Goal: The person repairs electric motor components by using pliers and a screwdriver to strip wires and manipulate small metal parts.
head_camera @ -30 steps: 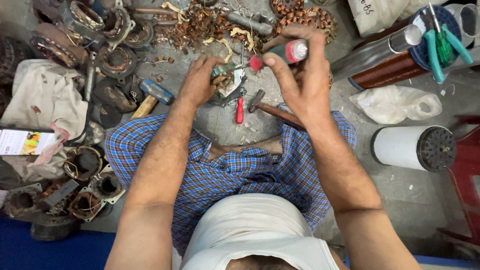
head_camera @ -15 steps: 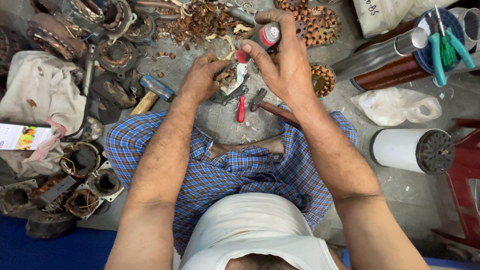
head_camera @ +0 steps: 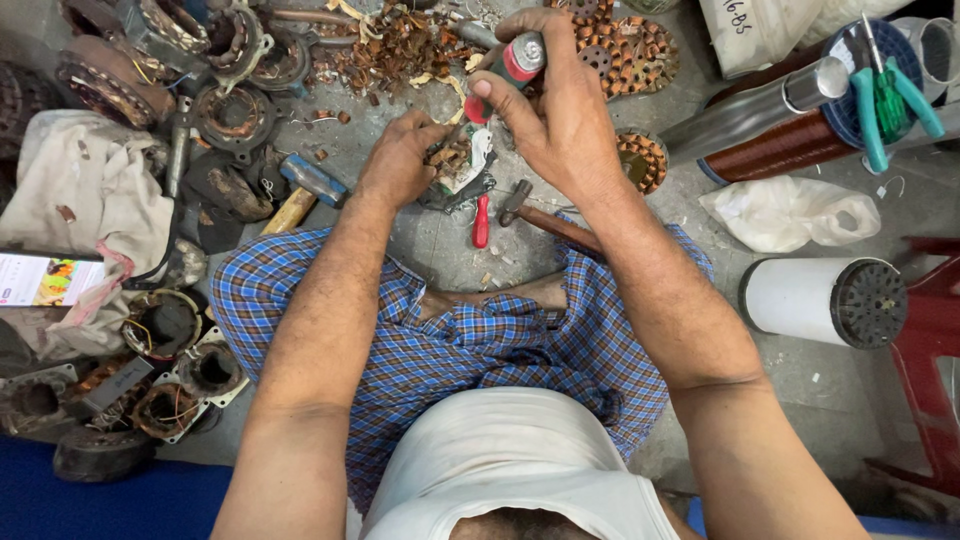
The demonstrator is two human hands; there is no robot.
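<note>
Plainly the right hand (head_camera: 560, 110) is closed tight around a tool with a red-and-grey handle (head_camera: 515, 60), thumb pressed near the red collar, its tip angled down toward a small wound part (head_camera: 455, 165) that the left hand (head_camera: 400, 160) pins to the floor (head_camera: 430, 250) with curled fingers. That part sits on the bare concrete just ahead of the crossed legs, toward the far edge of the floor as seen from the head. The tool's tip is hidden between the two hands, so I cannot tell whether it touches the copper. The chief risk, as I judge it, is a slip: the left fingers lie right beside the point of work, and a sudden give in the winding could drive the tip into them. The part is held by hand pressure alone, so it may twist or skid on the gritty concrete. A red screwdriver (head_camera: 481, 222) and a hammer (head_camera: 545, 220) lie just beside it, near the shins, and could be knocked or snag a wrist. Copper scraps (head_camera: 400, 45) beyond the hands have sharp ends, and stators (head_camera: 230, 110) crowd the floor's left side.
</note>
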